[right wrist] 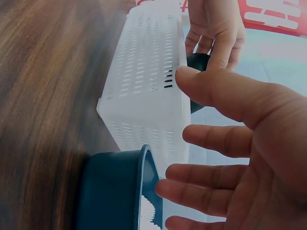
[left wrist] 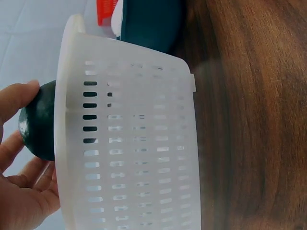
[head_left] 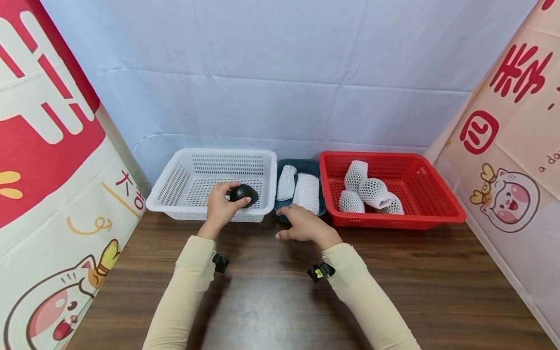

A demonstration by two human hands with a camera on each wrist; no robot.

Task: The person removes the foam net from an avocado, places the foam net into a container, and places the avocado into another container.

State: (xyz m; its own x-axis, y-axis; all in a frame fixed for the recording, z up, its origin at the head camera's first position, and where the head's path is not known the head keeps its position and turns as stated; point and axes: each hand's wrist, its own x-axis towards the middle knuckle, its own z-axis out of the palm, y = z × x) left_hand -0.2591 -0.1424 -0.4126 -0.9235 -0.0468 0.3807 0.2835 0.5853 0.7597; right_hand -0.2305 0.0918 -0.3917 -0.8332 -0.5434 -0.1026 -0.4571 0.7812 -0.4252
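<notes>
At the roomy white basket's near rim (head_left: pixel 188 212), left hand (head_left: pixel 221 204) grips dark ovoid (head_left: pixel 243 193); right hand (head_left: pixel 303 225), fingers relaxed, hovers near blue bin (right wrist: pixel 108 191).

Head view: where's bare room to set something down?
Bare: the table between the sleeves; the white basket left of the left hand; the red basket right of its netted items. Crowded: the blue bin, with foam nets and the right hand near its front; the red basket's left half; the white basket's right side, with the dark object.

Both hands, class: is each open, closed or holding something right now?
Left hand: holding the dark green rounded object.
Right hand: open, holding nothing.
</notes>
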